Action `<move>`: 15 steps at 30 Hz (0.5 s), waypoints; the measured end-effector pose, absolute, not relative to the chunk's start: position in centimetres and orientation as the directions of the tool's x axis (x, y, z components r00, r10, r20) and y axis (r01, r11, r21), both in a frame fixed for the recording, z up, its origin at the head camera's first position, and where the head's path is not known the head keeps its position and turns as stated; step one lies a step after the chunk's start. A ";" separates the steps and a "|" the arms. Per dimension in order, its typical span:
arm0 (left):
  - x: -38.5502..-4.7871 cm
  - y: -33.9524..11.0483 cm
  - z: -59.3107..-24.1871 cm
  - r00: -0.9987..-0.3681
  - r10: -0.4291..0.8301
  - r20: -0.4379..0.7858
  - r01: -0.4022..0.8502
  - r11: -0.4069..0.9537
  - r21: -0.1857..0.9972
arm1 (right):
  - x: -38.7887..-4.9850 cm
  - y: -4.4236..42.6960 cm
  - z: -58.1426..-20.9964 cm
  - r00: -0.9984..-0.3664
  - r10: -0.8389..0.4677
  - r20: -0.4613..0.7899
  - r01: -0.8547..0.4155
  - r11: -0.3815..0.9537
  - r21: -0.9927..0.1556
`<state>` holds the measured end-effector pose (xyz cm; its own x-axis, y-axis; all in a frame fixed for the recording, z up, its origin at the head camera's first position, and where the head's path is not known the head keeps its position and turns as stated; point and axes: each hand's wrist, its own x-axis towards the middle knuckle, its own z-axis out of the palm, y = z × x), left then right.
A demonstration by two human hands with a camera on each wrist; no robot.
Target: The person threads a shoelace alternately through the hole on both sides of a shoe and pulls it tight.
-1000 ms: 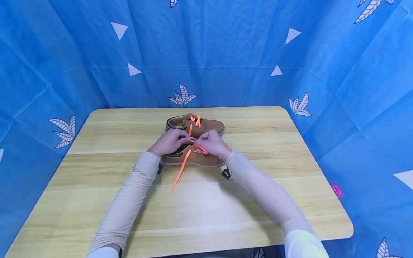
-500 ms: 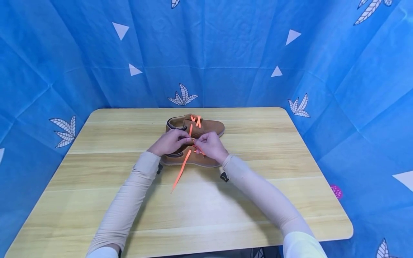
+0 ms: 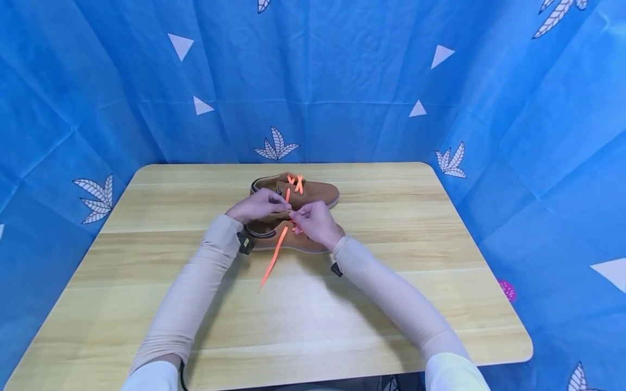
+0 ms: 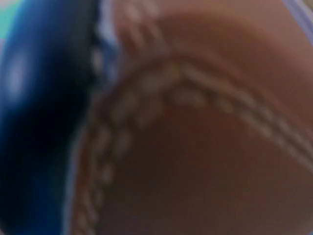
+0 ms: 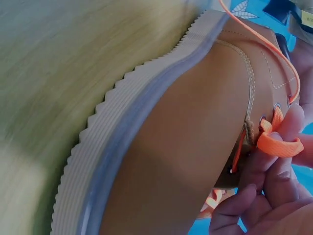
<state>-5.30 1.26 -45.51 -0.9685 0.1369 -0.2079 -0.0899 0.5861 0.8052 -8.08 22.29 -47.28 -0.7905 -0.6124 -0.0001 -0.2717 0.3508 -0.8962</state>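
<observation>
Both hands meet over the near brown shoe (image 3: 313,245), which stands on the table with its toe to the right. My left hand (image 3: 259,205) reaches over the shoe's opening, thumb and forefinger pinching the orange shoelace (image 3: 274,260) near the far eyelets; its fingertips are tiny in view. My right hand (image 3: 318,221) pinches the lace too; in the right wrist view a loop of lace (image 5: 279,147) bends around its fingers beside the eyelets. One long lace end trails over the shoe's near side. The left wrist view is filled with blurred stitched leather (image 4: 195,166) and dark collar padding (image 4: 39,127).
A matching brown shoe (image 3: 320,191) with orange laces stands just behind, partly covered by the left hand. Both are on a light wooden table (image 3: 391,217) with rounded corners. A blue patterned curtain (image 3: 313,81) encloses the back and sides.
My left hand has lifted slightly up and back, uncovering more of the near shoe's opening. The right hand has drawn a little left and turned. The shoes have stayed in place.
</observation>
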 end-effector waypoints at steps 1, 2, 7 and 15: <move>-5.3 1.3 -45.5 -0.968 0.130 -0.215 -0.102 0.578 0.809 | -8.2 22.4 -47.3 -0.780 -0.626 0.000 -0.281 0.350 -0.894; -5.4 1.3 -45.6 -0.968 0.136 -0.211 -0.095 0.583 0.807 | -8.2 22.7 -47.1 -0.766 -0.643 -0.004 -0.288 0.349 -0.892; -5.7 1.3 -45.8 -0.969 0.169 -0.178 -0.040 0.604 0.796 | -9.1 25.1 -45.5 -0.663 -0.748 0.005 -0.422 0.369 -0.828; -5.6 0.9 -45.9 -0.974 0.100 -0.205 -0.118 0.549 0.828 | -11.7 28.7 -46.7 -0.523 -0.849 -0.069 -0.677 0.464 -0.571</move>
<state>-5.56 0.90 -45.86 -0.9736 0.0998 -0.2053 -0.1183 0.5487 0.8276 -11.70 28.68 -46.68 -0.5233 -0.8493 -0.0694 -0.6773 0.4640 -0.5710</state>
